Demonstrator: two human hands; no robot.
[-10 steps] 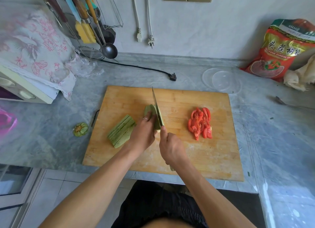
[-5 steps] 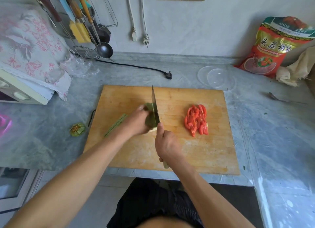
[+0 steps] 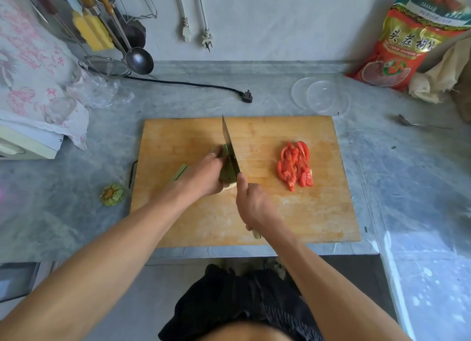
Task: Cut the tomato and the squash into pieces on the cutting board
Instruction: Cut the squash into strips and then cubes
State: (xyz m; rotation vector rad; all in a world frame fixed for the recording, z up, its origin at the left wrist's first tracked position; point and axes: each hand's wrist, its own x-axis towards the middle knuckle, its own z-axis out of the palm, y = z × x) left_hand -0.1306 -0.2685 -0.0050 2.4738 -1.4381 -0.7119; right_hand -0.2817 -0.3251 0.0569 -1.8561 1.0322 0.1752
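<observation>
A wooden cutting board (image 3: 318,213) lies on the grey counter. Red tomato slices (image 3: 295,168) sit in a heap on its right half. My left hand (image 3: 204,173) holds down a green squash piece (image 3: 226,175) near the board's middle, fingers curled over it. My right hand (image 3: 254,207) grips the handle of a cleaver (image 3: 229,149), whose blade stands on edge in the squash, right beside my left fingers. Another squash piece (image 3: 181,171) shows only as a sliver behind my left wrist.
A cut squash stem end (image 3: 112,194) lies on the counter left of the board. Behind the board are a black plug (image 3: 246,96), clear plastic lids (image 3: 319,96), a red bag (image 3: 405,45) and a spoon (image 3: 418,123). Utensils hang at back left.
My left forearm has come to cover most of the left squash piece. The cleaver stays in the squash, and both hands keep their hold.
</observation>
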